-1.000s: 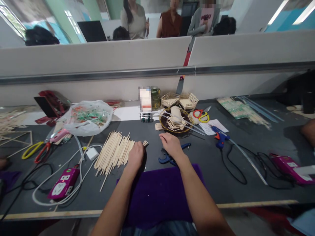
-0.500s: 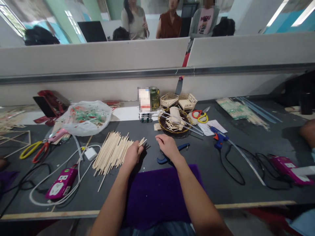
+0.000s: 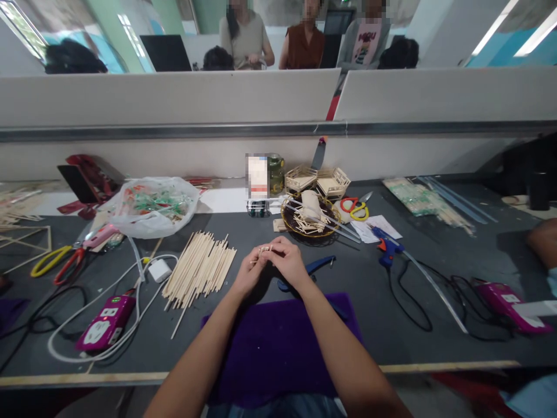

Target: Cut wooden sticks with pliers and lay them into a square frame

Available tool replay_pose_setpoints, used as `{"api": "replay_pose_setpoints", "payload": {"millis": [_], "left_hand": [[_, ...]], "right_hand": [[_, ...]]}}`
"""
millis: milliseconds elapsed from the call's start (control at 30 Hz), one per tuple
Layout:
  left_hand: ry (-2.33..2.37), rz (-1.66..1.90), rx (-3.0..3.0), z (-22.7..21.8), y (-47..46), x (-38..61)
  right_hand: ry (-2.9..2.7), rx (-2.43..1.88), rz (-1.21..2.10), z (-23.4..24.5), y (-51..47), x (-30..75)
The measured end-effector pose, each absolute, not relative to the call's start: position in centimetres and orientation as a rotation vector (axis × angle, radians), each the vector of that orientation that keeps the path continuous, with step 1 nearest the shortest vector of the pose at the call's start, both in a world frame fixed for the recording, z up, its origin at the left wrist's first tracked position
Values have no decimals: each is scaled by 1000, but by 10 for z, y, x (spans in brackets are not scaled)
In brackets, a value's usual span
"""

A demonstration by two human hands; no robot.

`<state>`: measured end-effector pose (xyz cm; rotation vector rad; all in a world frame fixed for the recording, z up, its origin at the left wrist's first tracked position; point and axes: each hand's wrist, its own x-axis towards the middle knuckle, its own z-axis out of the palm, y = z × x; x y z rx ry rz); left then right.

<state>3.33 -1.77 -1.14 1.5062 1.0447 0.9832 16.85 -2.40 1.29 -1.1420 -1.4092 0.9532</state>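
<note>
My left hand (image 3: 249,273) and my right hand (image 3: 285,262) meet above the dark table, both pinched on a small bunch of wooden sticks (image 3: 262,250) whose ends poke out between the fingers. A loose pile of wooden sticks (image 3: 199,268) lies on the table just left of my left hand. Blue-handled pliers (image 3: 314,268) lie under and to the right of my right hand. A purple cloth (image 3: 278,342) covers the table edge beneath my forearms.
A blue glue gun (image 3: 386,246) with its black cord lies to the right. Pink power strips (image 3: 101,323) (image 3: 505,296) sit at both sides. A round tray (image 3: 329,226) of stick pieces, small stick baskets (image 3: 319,179), scissors (image 3: 355,205) and a plastic bag (image 3: 153,204) stand behind. Several people stand beyond the partition.
My left hand lifted a few sticks off the pile and moved right. My right hand left the pliers and closed on the same sticks.
</note>
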Motion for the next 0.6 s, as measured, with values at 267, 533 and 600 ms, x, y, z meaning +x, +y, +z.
{"api": "replay_pose_setpoints", "payload": {"millis": [267, 533, 600], "left_hand": [[816, 996, 1331, -25, -12, 31], [811, 958, 1389, -28, -11, 30], [824, 948, 1408, -26, -11, 30]], "right_hand": [[-1595, -1164, 826, 13, -24, 174], [-1618, -1105, 997, 5, -20, 181], [-1641, -1118, 1005, 4, -21, 181]]}}
